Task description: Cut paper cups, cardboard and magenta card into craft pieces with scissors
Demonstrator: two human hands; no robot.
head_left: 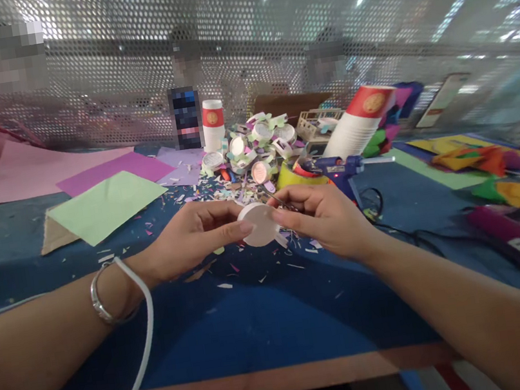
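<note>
Over the middle of the table, both hands hold a round white paper disc [261,230] that looks like a paper cup's bottom. My left hand [197,230] pinches its left edge between thumb and fingers. My right hand [324,215] grips its right edge, closed in a pinch. A thin dark object [283,202] shows by the right fingers; I cannot make out its kind. Small white strips hang below the disc near the right thumb. Just beyond lies a heap of small white paper rounds [263,132] with coloured paper pieces.
Right of the heap stand a blue glue gun [342,173], a yellow tape roll [303,175] and a leaning cup stack [359,118]. An upright cup stack [213,124] is behind. Coloured sheets [108,205] lie left. Black cables [412,234] and a power strip [515,235] lie right. Paper scraps litter the table.
</note>
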